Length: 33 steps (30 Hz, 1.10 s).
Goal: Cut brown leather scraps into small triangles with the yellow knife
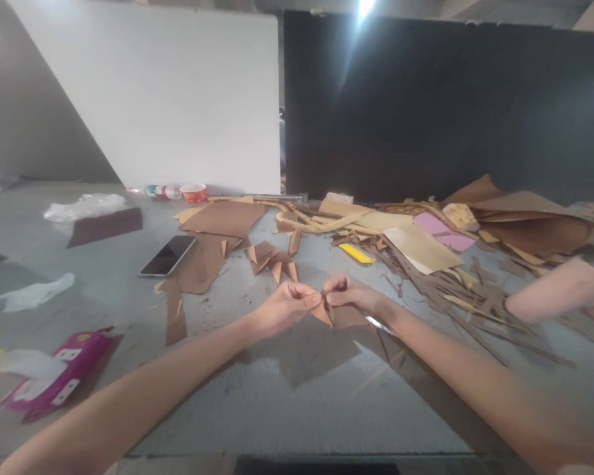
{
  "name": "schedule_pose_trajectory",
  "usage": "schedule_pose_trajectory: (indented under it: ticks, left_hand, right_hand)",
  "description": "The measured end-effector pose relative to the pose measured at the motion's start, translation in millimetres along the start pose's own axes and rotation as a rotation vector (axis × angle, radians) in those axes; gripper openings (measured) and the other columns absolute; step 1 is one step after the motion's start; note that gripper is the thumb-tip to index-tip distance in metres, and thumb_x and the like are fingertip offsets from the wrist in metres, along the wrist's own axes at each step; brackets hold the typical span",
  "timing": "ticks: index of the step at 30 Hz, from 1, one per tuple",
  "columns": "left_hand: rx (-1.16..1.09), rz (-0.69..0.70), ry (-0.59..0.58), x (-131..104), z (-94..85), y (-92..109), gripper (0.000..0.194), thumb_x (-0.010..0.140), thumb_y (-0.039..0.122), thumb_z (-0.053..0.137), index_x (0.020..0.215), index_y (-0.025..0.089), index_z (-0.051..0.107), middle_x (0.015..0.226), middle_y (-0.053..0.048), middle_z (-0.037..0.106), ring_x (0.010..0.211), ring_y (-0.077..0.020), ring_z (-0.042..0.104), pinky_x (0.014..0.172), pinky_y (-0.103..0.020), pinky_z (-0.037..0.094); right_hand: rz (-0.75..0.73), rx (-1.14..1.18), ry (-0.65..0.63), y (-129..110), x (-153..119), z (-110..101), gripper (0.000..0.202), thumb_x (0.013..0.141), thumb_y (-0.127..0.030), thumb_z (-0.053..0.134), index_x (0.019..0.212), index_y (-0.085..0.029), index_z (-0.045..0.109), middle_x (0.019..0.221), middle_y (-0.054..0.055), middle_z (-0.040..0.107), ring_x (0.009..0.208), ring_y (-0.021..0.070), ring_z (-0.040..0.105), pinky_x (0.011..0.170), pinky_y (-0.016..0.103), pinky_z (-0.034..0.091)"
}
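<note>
A small folded piece of brown paper (346,316) is pinched between my two hands, above the middle of the grey table. My left hand (292,300) is closed on its left corner, thumb on top. Opposite it, my right hand (349,295) grips the upper edge, its thumb almost meeting the left one. Just beyond my hands lie several folded brown paper pieces (270,258). A yellow cutter (356,254) rests a little farther back. Part of a shiny metal strip (379,323) shows under my right wrist.
Brown sheets (228,219) and a phone (168,256) lie left of centre. A purple tissue pack (64,373) sits at the front left. Paper strips and scraps (426,277) cover the right side. Another person's arm (554,290) reaches in there. White and black panels (445,112) stand behind.
</note>
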<state>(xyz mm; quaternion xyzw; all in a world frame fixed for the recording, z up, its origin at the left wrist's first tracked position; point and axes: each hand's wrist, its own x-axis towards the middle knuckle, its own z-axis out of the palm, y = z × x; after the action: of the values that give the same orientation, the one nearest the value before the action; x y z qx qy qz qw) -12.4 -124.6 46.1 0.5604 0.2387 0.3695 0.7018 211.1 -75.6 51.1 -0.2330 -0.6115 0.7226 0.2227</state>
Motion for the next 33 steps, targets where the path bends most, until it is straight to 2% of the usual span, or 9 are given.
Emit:
schedule_pose_trajectory:
  ticks: [12, 17, 23, 29, 33]
  left_hand:
    - [-0.081, 0.01, -0.002, 3, -4.0, -1, 0.042, 0.088, 0.055, 0.087, 0.074, 0.017, 0.079, 0.074, -0.004, 0.068, 0.071, -0.0149, 0.061, 0.07, -0.028, 0.045]
    - [-0.114, -0.042, -0.048, -1, -3.5, -1, 0.041, 0.089, 0.054, 0.087, 0.077, 0.015, 0.081, 0.08, -0.009, 0.074, 0.074, -0.0169, 0.066, 0.074, -0.03, 0.048]
    - [-0.198, 0.015, 0.07, 3, -0.3, -10, 0.041, 0.071, 0.049, 0.101, 0.071, 0.016, 0.076, 0.079, -0.005, 0.073, 0.077, -0.0153, 0.067, 0.079, -0.028, 0.05]
    - [-0.097, 0.045, 0.168, 13, -14.6, -13, 0.043, 0.083, 0.052, 0.093, 0.081, 0.013, 0.075, 0.078, -0.006, 0.075, 0.071, -0.0124, 0.066, 0.071, -0.024, 0.049]
    - [-0.065, 0.003, 0.128, 14, -27.0, -8, 0.043, 0.09, 0.052, 0.087, 0.084, 0.015, 0.067, 0.083, -0.009, 0.079, 0.07, -0.0157, 0.074, 0.063, -0.024, 0.052]
  right_hand:
    - [-0.025, 0.005, 0.026, 0, 1, -2, 0.045, 0.074, -0.053, 0.095, 0.07, -0.016, 0.069, 0.061, -0.002, 0.065, 0.05, 0.0099, 0.054, 0.048, 0.02, 0.038]
    - [-0.032, 0.032, -0.045, 7, 2, 1, 0.047, 0.074, -0.057, 0.095, 0.073, -0.015, 0.073, 0.061, -0.001, 0.065, 0.05, 0.0108, 0.055, 0.05, 0.021, 0.041]
    - [-0.092, 0.032, -0.008, 8, 3, -2, 0.055, 0.077, -0.066, 0.091, 0.071, -0.016, 0.068, 0.063, -0.001, 0.062, 0.054, 0.0109, 0.051, 0.051, 0.022, 0.038]
    - [-0.051, -0.106, 0.092, -4, 3, -14, 0.055, 0.08, -0.067, 0.088, 0.076, -0.018, 0.064, 0.066, -0.004, 0.054, 0.059, 0.0104, 0.046, 0.055, 0.022, 0.032]
    - [-0.081, -0.274, 0.139, -11, 5, -25, 0.055, 0.085, -0.068, 0.084, 0.076, -0.018, 0.066, 0.068, -0.004, 0.053, 0.063, 0.0111, 0.045, 0.058, 0.024, 0.03]
